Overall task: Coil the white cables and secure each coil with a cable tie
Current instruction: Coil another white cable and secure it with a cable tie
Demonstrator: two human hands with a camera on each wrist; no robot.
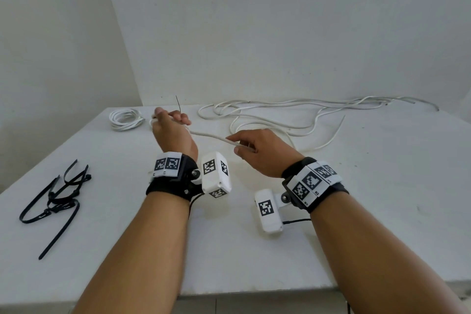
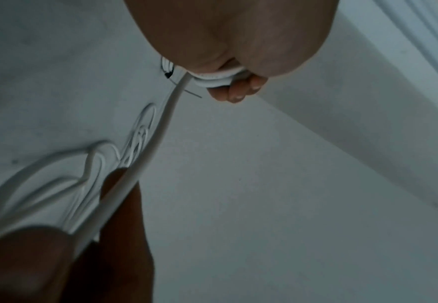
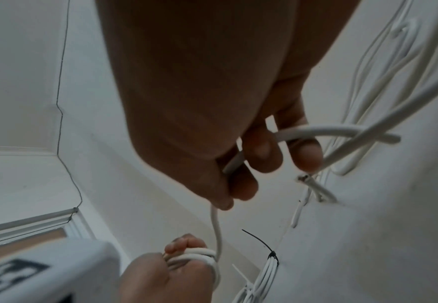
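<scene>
My left hand [image 1: 171,123] grips a few turns of white cable [image 3: 195,256] wrapped round its fingers [image 2: 238,93], held near the back of the table. From it a taut stretch of the same cable [image 1: 211,136] runs to my right hand [image 1: 246,146], which pinches it between thumb and fingers [image 3: 261,152]. Beyond that hand the cable joins the loose white cables [image 1: 280,116] sprawled along the wall. A wound white coil [image 1: 125,119] lies left of my left hand. A coil bound with a black tie [image 3: 272,256] lies just behind the left hand, its tail [image 1: 177,104] sticking up.
A heap of black cable ties [image 1: 58,196] lies at the left of the white table [image 1: 369,211]. White walls close off the back and left. The table's front edge runs under my forearms.
</scene>
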